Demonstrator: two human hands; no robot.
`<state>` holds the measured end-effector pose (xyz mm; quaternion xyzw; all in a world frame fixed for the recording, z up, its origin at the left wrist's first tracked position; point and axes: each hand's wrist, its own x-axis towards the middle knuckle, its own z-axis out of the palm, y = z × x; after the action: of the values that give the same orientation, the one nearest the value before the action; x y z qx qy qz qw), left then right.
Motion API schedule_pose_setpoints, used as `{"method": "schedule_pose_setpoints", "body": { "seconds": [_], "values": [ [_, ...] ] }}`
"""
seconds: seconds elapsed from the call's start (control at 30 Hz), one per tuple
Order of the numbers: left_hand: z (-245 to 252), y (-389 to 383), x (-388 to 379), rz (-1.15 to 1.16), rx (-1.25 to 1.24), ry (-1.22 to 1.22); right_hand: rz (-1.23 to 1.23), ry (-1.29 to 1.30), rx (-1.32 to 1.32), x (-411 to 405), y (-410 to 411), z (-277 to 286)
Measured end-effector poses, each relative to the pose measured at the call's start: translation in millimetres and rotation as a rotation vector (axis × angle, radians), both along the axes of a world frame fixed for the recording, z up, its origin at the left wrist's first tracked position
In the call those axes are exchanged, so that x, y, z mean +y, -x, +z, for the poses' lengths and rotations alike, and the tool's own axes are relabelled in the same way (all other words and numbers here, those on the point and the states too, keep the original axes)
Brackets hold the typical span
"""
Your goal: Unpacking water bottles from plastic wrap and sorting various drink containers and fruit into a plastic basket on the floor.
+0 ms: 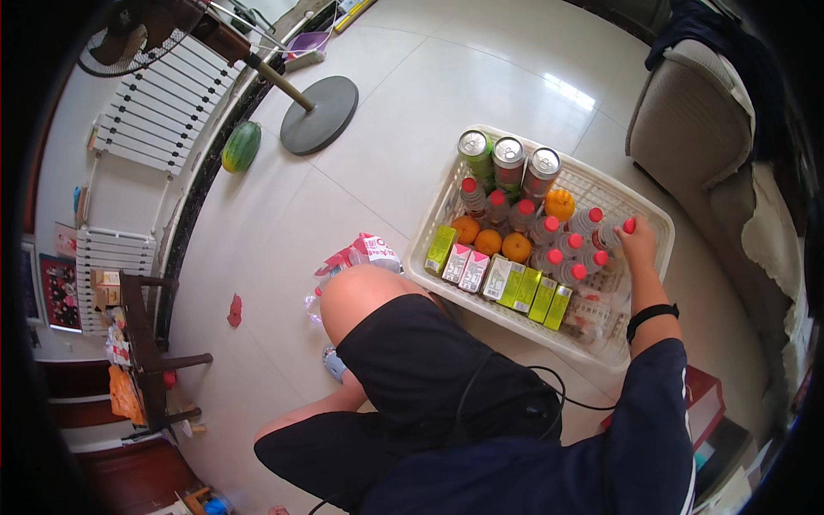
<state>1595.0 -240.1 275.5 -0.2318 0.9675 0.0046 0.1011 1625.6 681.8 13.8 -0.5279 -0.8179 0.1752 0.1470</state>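
Observation:
My right hand (637,241) grips a small clear plastic bottle (604,236) by its red cap, at the right side of a white plastic basket (666,241). Beside that bottle stand several more red-capped bottles (570,243). Three drink cans (508,154) fill the basket's far left corner. Oranges (488,242) lie among the bottles, and a row of green drink cartons (528,288) and pink-and-white cartons (465,267) lines the near side. Clear plastic wrapping (589,318) lies in the near right corner. At the bottom edge, a skin-toned sliver may be my left hand (278,510).
Torn red-and-clear packaging with a bottle (370,254) lies by my knee. A watermelon (242,147) and a fan's round base (320,116) are on the tiled floor. An upholstered sofa (689,109) stands right, a dark wooden table (151,347) left. A black cable (563,386) crosses my lap.

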Motion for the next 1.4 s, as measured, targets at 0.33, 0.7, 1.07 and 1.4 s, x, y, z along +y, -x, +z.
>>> {"method": "schedule_pose_setpoints", "body": {
  "seconds": [0.33, 0.7, 1.07, 1.4],
  "values": [
    [3, 57, 20, -0.176, -0.021, 0.200, -0.162, 0.117, 0.012, 11, 8, -50],
    [-3, 88, 49, -0.176, 0.318, -0.168, -0.112, 0.117, 0.053, 46, -12, -49],
    [23, 24, 37, -0.067, 0.214, -0.098, 0.130, -0.220, -0.218, 49, -74, -160],
    [-6, 48, 17, -0.026, 0.150, -0.226, 0.044, 0.279, -0.586, 8, -40, -76]
  ]
}}
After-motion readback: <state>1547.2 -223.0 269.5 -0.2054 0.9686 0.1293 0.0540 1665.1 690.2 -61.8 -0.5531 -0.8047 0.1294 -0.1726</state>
